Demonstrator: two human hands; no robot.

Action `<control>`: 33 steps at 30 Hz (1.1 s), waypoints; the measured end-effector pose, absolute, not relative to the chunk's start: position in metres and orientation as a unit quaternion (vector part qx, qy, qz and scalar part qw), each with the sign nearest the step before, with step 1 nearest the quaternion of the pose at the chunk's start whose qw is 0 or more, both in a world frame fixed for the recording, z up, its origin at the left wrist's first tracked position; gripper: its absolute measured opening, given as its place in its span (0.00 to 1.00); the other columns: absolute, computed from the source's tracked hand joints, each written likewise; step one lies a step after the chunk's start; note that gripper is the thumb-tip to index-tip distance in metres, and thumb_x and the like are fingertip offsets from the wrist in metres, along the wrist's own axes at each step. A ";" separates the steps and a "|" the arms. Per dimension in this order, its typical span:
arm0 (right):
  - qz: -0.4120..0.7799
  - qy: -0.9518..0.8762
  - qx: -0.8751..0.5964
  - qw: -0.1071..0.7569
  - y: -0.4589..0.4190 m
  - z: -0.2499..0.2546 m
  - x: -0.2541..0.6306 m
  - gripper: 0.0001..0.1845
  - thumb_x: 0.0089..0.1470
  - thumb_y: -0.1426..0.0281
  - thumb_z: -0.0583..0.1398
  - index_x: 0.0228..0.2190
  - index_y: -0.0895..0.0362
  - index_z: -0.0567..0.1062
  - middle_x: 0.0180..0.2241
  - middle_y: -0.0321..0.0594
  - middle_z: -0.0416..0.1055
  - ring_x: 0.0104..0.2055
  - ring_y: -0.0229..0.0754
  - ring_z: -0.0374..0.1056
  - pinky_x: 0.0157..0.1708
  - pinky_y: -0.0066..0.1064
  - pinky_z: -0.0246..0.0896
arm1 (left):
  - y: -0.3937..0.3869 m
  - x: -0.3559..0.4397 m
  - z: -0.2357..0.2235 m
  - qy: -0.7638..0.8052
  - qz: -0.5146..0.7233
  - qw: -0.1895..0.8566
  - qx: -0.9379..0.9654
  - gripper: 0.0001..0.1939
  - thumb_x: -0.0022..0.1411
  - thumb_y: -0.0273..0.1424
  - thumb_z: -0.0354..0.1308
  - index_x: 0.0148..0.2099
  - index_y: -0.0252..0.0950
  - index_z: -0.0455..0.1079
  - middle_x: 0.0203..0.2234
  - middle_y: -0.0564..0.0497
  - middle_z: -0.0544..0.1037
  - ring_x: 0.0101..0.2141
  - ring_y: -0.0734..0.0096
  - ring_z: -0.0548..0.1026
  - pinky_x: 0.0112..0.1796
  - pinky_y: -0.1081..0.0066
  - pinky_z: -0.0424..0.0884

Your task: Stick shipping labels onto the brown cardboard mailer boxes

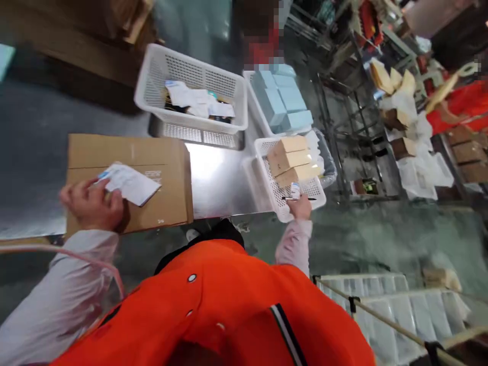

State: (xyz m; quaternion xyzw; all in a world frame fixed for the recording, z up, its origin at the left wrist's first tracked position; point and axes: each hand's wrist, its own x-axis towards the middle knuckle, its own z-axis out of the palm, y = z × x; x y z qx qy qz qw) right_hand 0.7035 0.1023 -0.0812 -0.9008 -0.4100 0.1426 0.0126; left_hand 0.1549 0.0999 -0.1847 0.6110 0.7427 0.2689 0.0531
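My left hand [93,206] rests on a flat cardboard box [168,175] and pinches a folded white paper leaflet [129,184] with blue print. My right hand [300,207] reaches out to the near edge of a small white basket [274,203] and grips a small white and blue box [295,190]. Inside that basket lie three tan cardboard boxes [290,160] and a dark pen. Both arms wear pale sleeves under an orange vest.
A large white basket [152,86] with leaflets sits at the back of the steel table [217,178]. Another basket holds pale blue boxes [284,101]. A person in red stands beyond the table. Metal racks, cartons and white trays [381,300] crowd the right side.
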 end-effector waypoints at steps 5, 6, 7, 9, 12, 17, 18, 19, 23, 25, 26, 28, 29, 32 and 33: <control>0.455 -0.566 -0.599 0.338 0.124 -0.080 0.595 0.36 0.39 0.61 0.68 0.50 0.57 0.67 0.49 0.49 0.75 0.47 0.48 0.75 0.49 0.40 0.72 | 0.081 0.210 -0.151 0.718 0.443 0.245 0.478 0.21 0.63 0.43 0.55 0.49 0.32 0.74 0.46 0.42 0.78 0.43 0.58 0.76 0.47 0.57 0.71; 0.573 -0.548 -0.510 0.334 0.128 -0.086 0.558 0.34 0.40 0.58 0.67 0.48 0.56 0.67 0.48 0.48 0.76 0.45 0.48 0.75 0.45 0.39 0.73 | 0.078 0.222 -0.143 0.682 0.465 0.325 0.462 0.23 0.61 0.44 0.59 0.52 0.33 0.73 0.47 0.42 0.78 0.42 0.60 0.76 0.45 0.59 0.72; 0.676 -0.516 -0.429 0.304 0.130 -0.092 0.522 0.32 0.42 0.53 0.65 0.46 0.56 0.68 0.45 0.47 0.78 0.43 0.48 0.76 0.42 0.39 0.74 | 0.076 0.232 -0.135 0.649 0.484 0.400 0.430 0.28 0.57 0.46 0.62 0.55 0.34 0.72 0.48 0.43 0.78 0.41 0.61 0.76 0.42 0.61 0.73; 0.804 -0.460 -0.309 0.216 0.133 -0.103 0.459 0.29 0.45 0.48 0.62 0.41 0.56 0.70 0.37 0.44 0.78 0.38 0.47 0.76 0.36 0.38 0.75 | 0.074 0.243 -0.123 0.598 0.501 0.501 0.375 0.33 0.51 0.46 0.67 0.55 0.34 0.71 0.43 0.43 0.79 0.38 0.62 0.76 0.38 0.65 0.73; 0.806 -0.488 -0.300 0.153 0.142 -0.112 0.405 0.23 0.50 0.49 0.62 0.36 0.56 0.73 0.29 0.38 0.75 0.31 0.41 0.73 0.33 0.33 0.72 | 0.082 0.233 -0.118 0.625 0.516 0.496 0.312 0.27 0.48 0.44 0.69 0.45 0.28 0.75 0.31 0.45 0.77 0.30 0.67 0.74 0.33 0.69 0.70; 0.642 -0.545 -0.457 0.287 0.189 -0.111 0.395 0.25 0.56 0.53 0.62 0.48 0.57 0.69 0.27 0.32 0.73 0.27 0.33 0.68 0.29 0.22 0.64 | 0.121 0.177 -0.134 0.791 0.469 0.272 0.285 0.25 0.52 0.33 0.65 0.53 0.29 0.71 0.34 0.45 0.78 0.29 0.65 0.74 0.32 0.68 0.69; 0.636 -0.535 -0.465 0.305 0.199 -0.111 0.395 0.27 0.60 0.50 0.58 0.50 0.57 0.68 0.23 0.30 0.70 0.23 0.32 0.65 0.25 0.21 0.61 | 0.127 0.167 -0.138 0.816 0.430 0.231 0.309 0.26 0.53 0.32 0.64 0.54 0.29 0.70 0.35 0.43 0.79 0.32 0.63 0.75 0.34 0.66 0.70; 0.633 -0.529 -0.465 0.320 0.208 -0.111 0.394 0.30 0.62 0.46 0.52 0.51 0.58 0.69 0.19 0.28 0.66 0.19 0.31 0.61 0.21 0.21 0.55 | 0.131 0.160 -0.142 0.833 0.392 0.197 0.338 0.26 0.54 0.31 0.64 0.55 0.29 0.70 0.38 0.41 0.79 0.35 0.59 0.76 0.37 0.64 0.70; 0.654 -0.525 -0.423 0.343 0.231 -0.117 0.377 0.43 0.60 0.37 0.42 0.40 0.61 0.76 0.13 0.25 0.52 0.14 0.30 0.49 0.15 0.21 0.41 | 0.127 0.154 -0.153 0.838 0.325 0.090 0.428 0.24 0.56 0.36 0.65 0.54 0.32 0.74 0.54 0.36 0.74 0.57 0.42 0.66 0.54 0.50 0.61; 0.677 -0.514 -0.412 0.327 0.237 -0.120 0.361 0.40 0.57 0.36 0.48 0.35 0.61 0.76 0.17 0.31 0.62 0.16 0.30 0.56 0.15 0.21 0.47 | 0.116 0.159 -0.157 0.807 0.313 0.045 0.499 0.18 0.63 0.39 0.59 0.51 0.34 0.78 0.57 0.39 0.72 0.60 0.43 0.63 0.57 0.49 0.56; 0.686 -0.515 -0.410 0.310 0.240 -0.122 0.352 0.37 0.55 0.37 0.53 0.33 0.60 0.76 0.20 0.34 0.67 0.18 0.31 0.61 0.15 0.22 0.51 | 0.111 0.163 -0.160 0.783 0.301 0.031 0.543 0.18 0.67 0.40 0.55 0.49 0.35 0.79 0.56 0.40 0.73 0.59 0.45 0.64 0.56 0.49 0.56; 0.686 -0.534 -0.408 0.280 0.244 -0.125 0.334 0.29 0.51 0.43 0.62 0.29 0.59 0.74 0.22 0.37 0.71 0.20 0.33 0.65 0.16 0.23 0.56 | 0.101 0.167 -0.164 0.742 0.278 0.019 0.610 0.21 0.70 0.41 0.50 0.49 0.37 0.80 0.55 0.41 0.75 0.57 0.48 0.66 0.56 0.50 0.56; 0.676 -0.549 -0.408 0.274 0.246 -0.125 0.326 0.26 0.49 0.46 0.65 0.27 0.58 0.73 0.21 0.35 0.70 0.19 0.33 0.65 0.16 0.23 0.58 | 0.097 0.169 -0.166 0.733 0.272 0.012 0.624 0.21 0.70 0.42 0.50 0.50 0.39 0.80 0.56 0.41 0.74 0.57 0.47 0.67 0.55 0.49 0.56; 0.641 -0.577 -0.407 0.300 0.247 -0.125 0.314 0.22 0.49 0.50 0.66 0.24 0.56 0.70 0.18 0.32 0.67 0.17 0.32 0.61 0.17 0.24 0.58 | 0.090 0.166 -0.167 0.728 0.286 -0.016 0.623 0.22 0.66 0.44 0.54 0.55 0.41 0.78 0.58 0.40 0.71 0.59 0.44 0.65 0.56 0.46 0.55; 0.637 -0.578 -0.404 0.312 0.246 -0.125 0.313 0.22 0.50 0.49 0.64 0.26 0.56 0.71 0.18 0.32 0.67 0.17 0.32 0.61 0.17 0.24 0.58 | 0.089 0.164 -0.166 0.720 0.294 -0.015 0.628 0.22 0.65 0.43 0.56 0.56 0.41 0.77 0.58 0.39 0.71 0.59 0.44 0.65 0.57 0.46 0.55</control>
